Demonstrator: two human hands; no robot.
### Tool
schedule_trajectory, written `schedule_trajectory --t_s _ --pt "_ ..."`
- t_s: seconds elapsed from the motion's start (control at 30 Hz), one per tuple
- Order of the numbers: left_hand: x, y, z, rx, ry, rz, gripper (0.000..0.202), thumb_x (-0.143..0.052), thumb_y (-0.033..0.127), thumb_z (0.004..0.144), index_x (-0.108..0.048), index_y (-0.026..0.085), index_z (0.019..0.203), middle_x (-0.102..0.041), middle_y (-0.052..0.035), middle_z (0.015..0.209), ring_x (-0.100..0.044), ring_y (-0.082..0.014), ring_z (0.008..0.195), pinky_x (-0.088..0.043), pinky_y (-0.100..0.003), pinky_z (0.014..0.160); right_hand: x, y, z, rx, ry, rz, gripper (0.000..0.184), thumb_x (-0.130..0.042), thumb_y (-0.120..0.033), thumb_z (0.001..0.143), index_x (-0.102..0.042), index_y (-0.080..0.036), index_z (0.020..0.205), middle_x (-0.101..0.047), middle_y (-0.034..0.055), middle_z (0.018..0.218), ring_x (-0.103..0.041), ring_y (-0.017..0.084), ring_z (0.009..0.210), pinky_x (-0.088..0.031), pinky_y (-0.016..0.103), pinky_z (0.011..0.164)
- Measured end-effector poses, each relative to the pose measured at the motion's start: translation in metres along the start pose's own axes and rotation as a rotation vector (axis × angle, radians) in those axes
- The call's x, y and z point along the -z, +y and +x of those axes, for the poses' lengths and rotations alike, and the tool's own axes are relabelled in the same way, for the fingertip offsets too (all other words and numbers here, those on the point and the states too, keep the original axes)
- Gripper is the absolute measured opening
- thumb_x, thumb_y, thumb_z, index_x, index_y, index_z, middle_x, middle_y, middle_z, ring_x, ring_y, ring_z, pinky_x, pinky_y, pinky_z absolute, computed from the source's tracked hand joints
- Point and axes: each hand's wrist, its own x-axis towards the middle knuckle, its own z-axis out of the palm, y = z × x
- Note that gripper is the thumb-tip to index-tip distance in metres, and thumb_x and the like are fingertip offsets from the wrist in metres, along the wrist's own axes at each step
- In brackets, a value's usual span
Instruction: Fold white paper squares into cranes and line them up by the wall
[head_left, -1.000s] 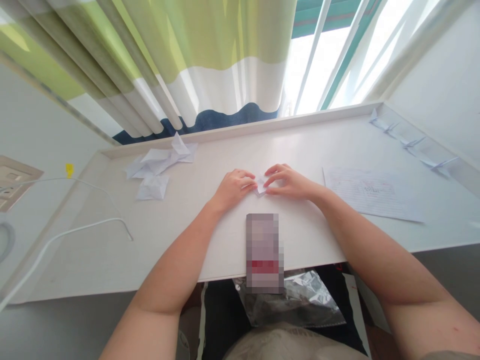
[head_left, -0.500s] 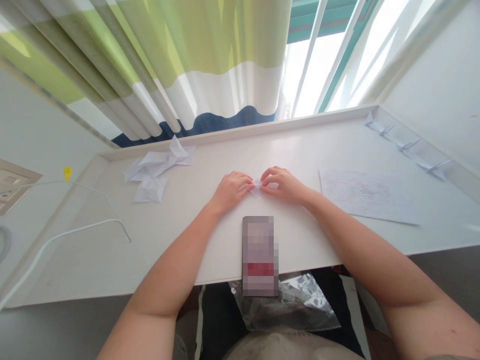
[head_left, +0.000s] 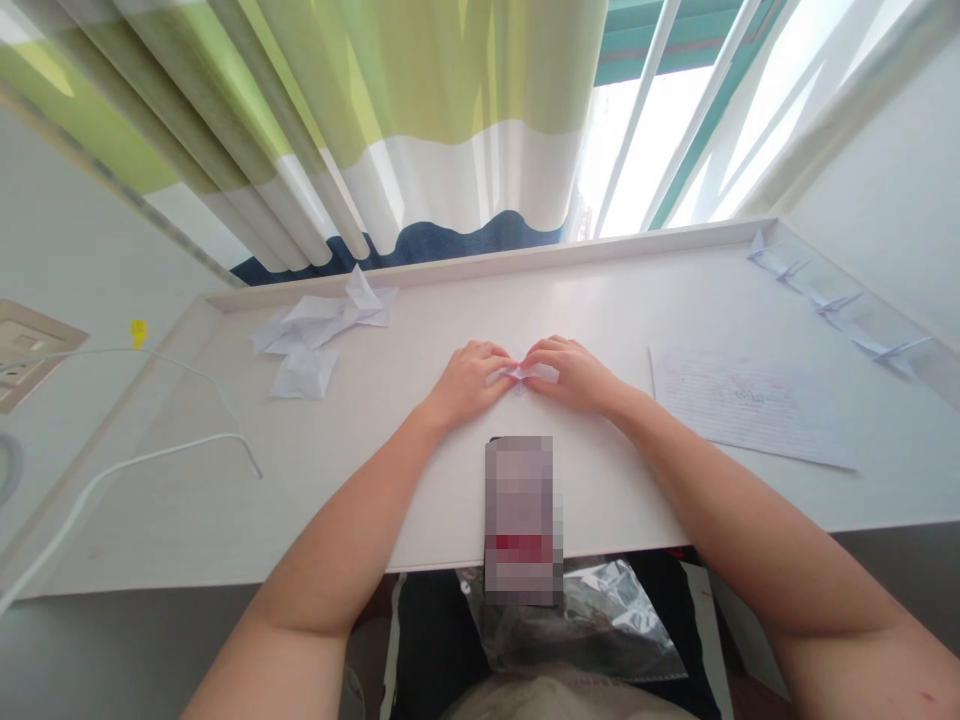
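Between my hands, over the middle of the white desk (head_left: 442, 500), is a small folded white paper (head_left: 520, 373). My left hand (head_left: 474, 382) pinches its left side with thumb and fingers. From the other side my right hand (head_left: 566, 375) pinches the right part, the fingertips of both hands almost meeting at the centre. Part of the paper shows under each palm, and the fingers cover the rest. Just in front of the hands lies a phone (head_left: 523, 510) with a blurred-out screen, jutting over the desk's near edge.
Several folded white papers (head_left: 322, 325) are piled at the back left. A printed sheet (head_left: 750, 405) lies to the right, with several folded paper figures (head_left: 832, 300) along the right edge. A white cable (head_left: 165, 447) crosses the left side. Clear plastic (head_left: 622, 610) rests on my lap.
The fingertips have come closer together over the paper, and more of its side parts shows under the palms. The view has shifted slightly.
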Motion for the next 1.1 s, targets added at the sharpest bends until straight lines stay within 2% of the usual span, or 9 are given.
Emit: schedule_trajectory --t_s 0.3,0.53,0.63,0.67,0.77,0.83,0.97,1.1 --pt "-0.004 -0.001 0.003 0.049 0.027 -0.003 0.026 -0.071 0.038 0.103 -0.084 0.029 0.123 -0.078 -0.0075 0.132 -0.065 -0.0298 0.129 -0.052 -0.051 0.119 0.0 -0.01 0.008 -0.002 0.002 -0.173 0.021 -0.061 -0.026 0.107 -0.081 -0.026 0.101 -0.084 0.0094 0.104 -0.071 0.029 0.101 -0.05 0.043 0.091" --pt "-0.009 0.013 0.011 0.149 0.079 0.052 0.023 -0.06 0.029 0.107 -0.083 0.024 0.103 -0.08 -0.0079 0.122 -0.067 -0.0294 0.123 -0.053 -0.049 0.112 -0.006 -0.026 0.014 -0.156 0.035 -0.217 0.015 -0.066 -0.02 0.1 -0.071 -0.022 0.086 -0.08 0.0114 0.095 -0.068 0.028 0.096 -0.048 0.037 0.084" --pt "-0.011 0.02 0.015 0.199 0.083 0.111 0.021 -0.059 0.026 0.106 -0.079 0.022 0.099 -0.079 -0.0107 0.119 -0.066 -0.031 0.122 -0.054 -0.048 0.109 -0.007 -0.031 0.017 -0.268 0.071 -0.152 0.007 -0.068 -0.019 0.097 -0.071 -0.022 0.092 -0.079 0.0086 0.093 -0.067 0.025 0.09 -0.046 0.035 0.081" --pt "-0.012 0.022 0.016 0.207 0.083 0.128 0.02 -0.059 0.025 0.105 -0.078 0.021 0.099 -0.079 -0.0116 0.117 -0.066 -0.0315 0.121 -0.054 -0.048 0.107 -0.008 -0.033 0.018 -0.296 0.085 -0.128 0.006 -0.068 -0.018 0.096 -0.072 -0.022 0.097 -0.079 0.0075 0.093 -0.067 0.025 0.089 -0.046 0.034 0.08" --pt "-0.013 0.026 0.016 0.219 0.101 0.132 0.013 -0.062 0.023 0.103 -0.074 0.021 0.107 -0.079 -0.0117 0.114 -0.067 -0.0325 0.119 -0.054 -0.048 0.104 -0.008 -0.034 0.019 -0.35 0.099 -0.073 0.017 -0.068 -0.017 0.096 -0.074 -0.021 0.111 -0.078 0.0046 0.089 -0.067 0.023 0.083 -0.045 0.033 0.079" --pt "-0.013 0.027 0.015 0.231 0.114 0.096 0.013 -0.065 0.023 0.102 -0.071 0.022 0.114 -0.079 -0.0103 0.112 -0.067 -0.0322 0.117 -0.054 -0.048 0.104 -0.007 -0.034 0.019 -0.382 0.091 -0.044 0.018 -0.067 -0.017 0.095 -0.074 -0.02 0.111 -0.077 0.003 0.086 -0.065 0.021 0.077 -0.044 0.032 0.076" --pt "-0.014 0.027 0.014 0.253 0.139 0.0 0.029 -0.068 0.019 0.099 -0.065 0.021 0.128 -0.078 -0.0095 0.112 -0.069 -0.0299 0.114 -0.055 -0.047 0.104 -0.003 -0.037 0.02 -0.411 0.076 -0.008 0.019 -0.067 -0.015 0.092 -0.077 -0.02 0.107 -0.077 0.0021 0.083 -0.065 0.019 0.073 -0.043 0.031 0.073" --pt "-0.015 0.025 0.013 0.229 0.172 -0.047 0.027 -0.069 0.019 0.099 -0.064 0.022 0.126 -0.078 -0.0099 0.117 -0.07 -0.0293 0.115 -0.056 -0.047 0.106 0.0 -0.041 0.02 -0.458 0.086 0.028 0.023 -0.067 -0.016 0.091 -0.078 -0.02 0.111 -0.076 0.0011 0.078 -0.066 0.02 0.072 -0.043 0.031 0.073"
